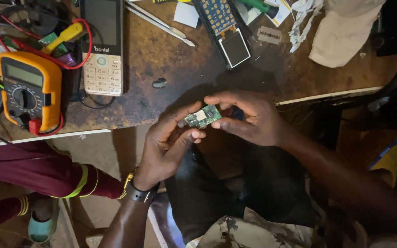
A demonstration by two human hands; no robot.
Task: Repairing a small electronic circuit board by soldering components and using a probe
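Both hands hold a small green circuit board (202, 115) just off the near edge of the worn wooden bench (171, 59), over the lap, probably tilted to catch the light. The left hand (168, 142) pinches its left end between thumb and fingers; the right hand (249, 117) pinches the right end (fingertips only, so the board's face stays bare). A yellow multimeter (28, 89), a keypad phone (102, 46) and an opened handset (224, 30) crowd the far bench, leaving free room near the edge.

I see the small green circuit board (202, 116) between my left hand (168, 142) and right hand (249, 117), just before the worn brown wooden table (171, 59). On it, the orange multimeter (28, 89) lies left of the white keypad phone (102, 46).
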